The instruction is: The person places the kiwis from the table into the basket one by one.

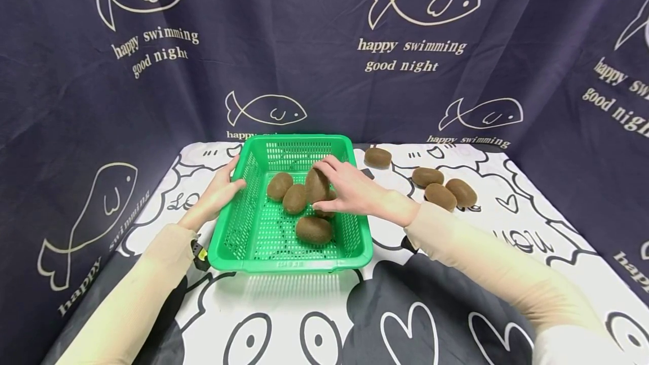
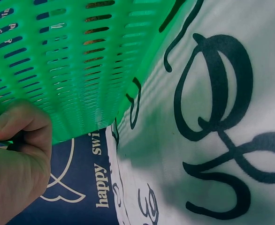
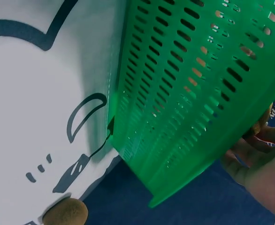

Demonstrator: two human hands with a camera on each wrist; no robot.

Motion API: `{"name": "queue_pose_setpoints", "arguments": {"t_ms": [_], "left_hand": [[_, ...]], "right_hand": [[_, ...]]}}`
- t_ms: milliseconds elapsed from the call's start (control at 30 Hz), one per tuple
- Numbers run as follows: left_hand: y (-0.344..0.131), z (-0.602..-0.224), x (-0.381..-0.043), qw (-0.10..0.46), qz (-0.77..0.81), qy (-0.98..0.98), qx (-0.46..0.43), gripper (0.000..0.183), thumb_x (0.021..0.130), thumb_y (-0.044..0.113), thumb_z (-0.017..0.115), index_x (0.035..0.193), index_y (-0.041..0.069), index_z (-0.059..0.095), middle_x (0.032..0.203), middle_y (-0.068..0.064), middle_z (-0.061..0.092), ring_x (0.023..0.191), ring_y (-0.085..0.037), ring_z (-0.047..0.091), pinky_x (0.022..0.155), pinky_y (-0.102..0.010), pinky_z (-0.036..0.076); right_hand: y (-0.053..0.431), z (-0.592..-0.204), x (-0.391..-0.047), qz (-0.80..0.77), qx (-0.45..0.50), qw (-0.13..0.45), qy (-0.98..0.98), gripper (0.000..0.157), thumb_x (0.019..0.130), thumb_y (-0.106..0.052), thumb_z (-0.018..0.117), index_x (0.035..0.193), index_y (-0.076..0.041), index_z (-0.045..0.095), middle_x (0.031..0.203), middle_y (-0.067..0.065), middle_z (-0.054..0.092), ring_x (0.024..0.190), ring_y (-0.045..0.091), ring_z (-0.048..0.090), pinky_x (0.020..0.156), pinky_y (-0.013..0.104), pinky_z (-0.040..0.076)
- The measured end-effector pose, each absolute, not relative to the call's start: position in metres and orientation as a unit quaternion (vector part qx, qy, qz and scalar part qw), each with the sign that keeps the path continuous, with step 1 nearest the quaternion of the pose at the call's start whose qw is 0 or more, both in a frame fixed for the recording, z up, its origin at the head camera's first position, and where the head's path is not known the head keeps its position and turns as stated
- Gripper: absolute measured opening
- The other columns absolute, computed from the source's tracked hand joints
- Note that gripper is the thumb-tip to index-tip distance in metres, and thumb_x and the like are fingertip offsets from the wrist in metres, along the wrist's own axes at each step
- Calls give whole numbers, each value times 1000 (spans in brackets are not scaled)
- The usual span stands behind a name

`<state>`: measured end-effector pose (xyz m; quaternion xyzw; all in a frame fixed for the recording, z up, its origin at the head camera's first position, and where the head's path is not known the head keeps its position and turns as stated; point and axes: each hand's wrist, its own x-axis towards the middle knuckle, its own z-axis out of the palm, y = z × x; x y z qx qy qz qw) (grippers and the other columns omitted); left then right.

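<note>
A green plastic basket (image 1: 290,265) with slotted walls stands on the table. My left hand (image 1: 219,189) grips its left rim, thumb on the inner side; the left wrist view shows this hand (image 2: 20,154) close up with its fingers bent at the rim. Over the inside of the basket, my right hand (image 1: 352,187) holds a brown kiwi (image 1: 316,186) between thumb and fingers, tilted upright. Below and around it lie other kiwis: one at the left (image 1: 280,186), one beside it (image 1: 294,199), one nearer the front (image 1: 314,230), and one partly hidden behind the right thumb.
Right of the basket, a lone kiwi (image 1: 377,157) lies near the back edge, and a cluster of kiwis (image 1: 440,196) sits farther right. The table bears a white cloth (image 1: 304,297) with black drawings. Dark blue curtains (image 1: 324,44) with fish prints enclose the back and sides.
</note>
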<state>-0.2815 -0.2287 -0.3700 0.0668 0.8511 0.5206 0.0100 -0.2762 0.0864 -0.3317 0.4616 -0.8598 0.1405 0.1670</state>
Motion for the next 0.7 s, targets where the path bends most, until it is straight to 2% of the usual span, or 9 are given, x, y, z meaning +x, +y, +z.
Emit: {"name": "queue_pose_setpoints", "arguments": {"t_ms": [233, 467, 700], "left_hand": [[-227, -368, -280, 11, 521, 851, 62, 83, 84, 0, 48, 156, 8, 7, 156, -22, 26, 95, -30, 57, 70, -25, 56], [-227, -369, -280, 10, 518, 853, 62, 83, 84, 0, 48, 156, 8, 7, 156, -23, 25, 98, -31, 56, 72, -26, 55], [-226, -368, -277, -1, 520, 851, 77, 83, 82, 5, 48, 155, 4, 9, 154, -29, 25, 89, -21, 57, 70, -26, 56]], "right_hand": [[81, -332, -272, 143, 456, 155, -865, 69, 76, -46, 76, 126, -3, 53, 118, 7, 54, 82, 22, 57, 75, 35, 52], [76, -333, -267, 152, 456, 145, -865, 69, 78, -47, 74, 126, -3, 53, 119, 8, 54, 91, 24, 59, 84, 37, 53], [75, -331, -268, 157, 473, 157, -853, 61, 87, -42, 65, 130, -1, 51, 124, 11, 56, 94, 24, 61, 89, 37, 52]]}}
